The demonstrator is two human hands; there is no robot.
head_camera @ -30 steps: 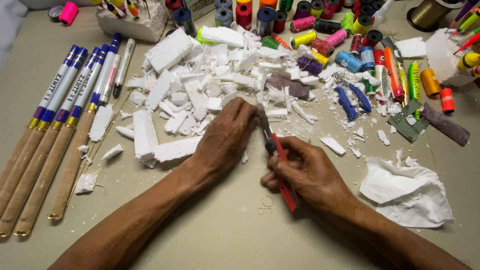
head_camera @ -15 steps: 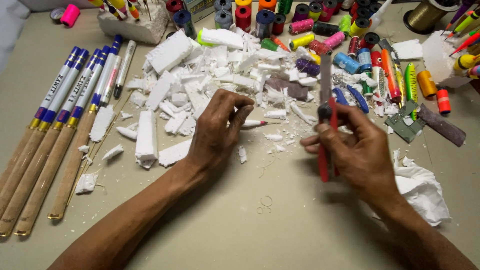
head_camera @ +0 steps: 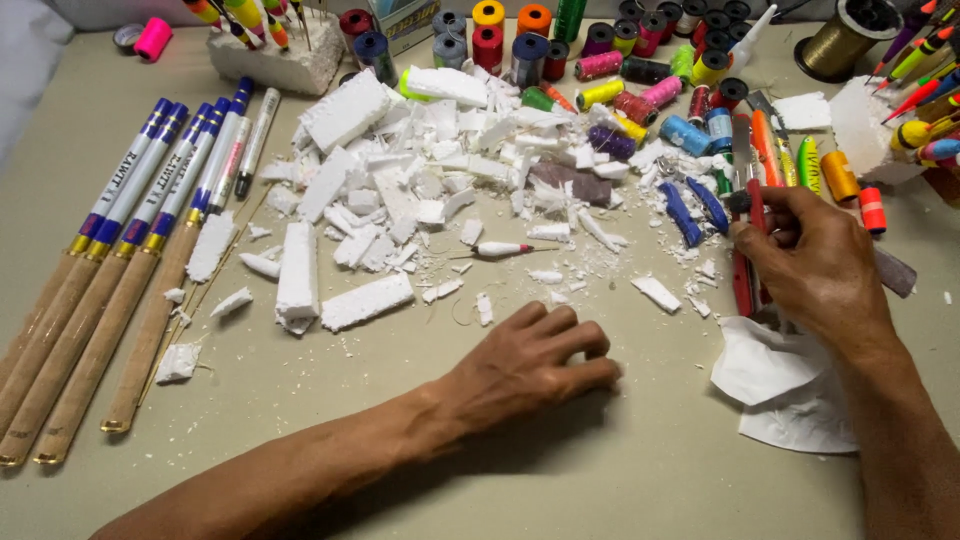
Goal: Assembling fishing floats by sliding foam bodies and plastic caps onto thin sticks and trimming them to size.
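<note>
Red-handled knife [head_camera: 745, 240] in right hand [head_camera: 815, 260]; left hand [head_camera: 525, 365] rests empty.

Bright, even light from above

Soft shadow lies on the bench [head_camera: 620, 480] under the near left hand [head_camera: 525, 370]; focus is sharp, with slight bending at the far corners.

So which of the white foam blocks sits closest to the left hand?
The long rectangular foam block lying flat just up-left of the left hand; the others lie farther back.
</note>
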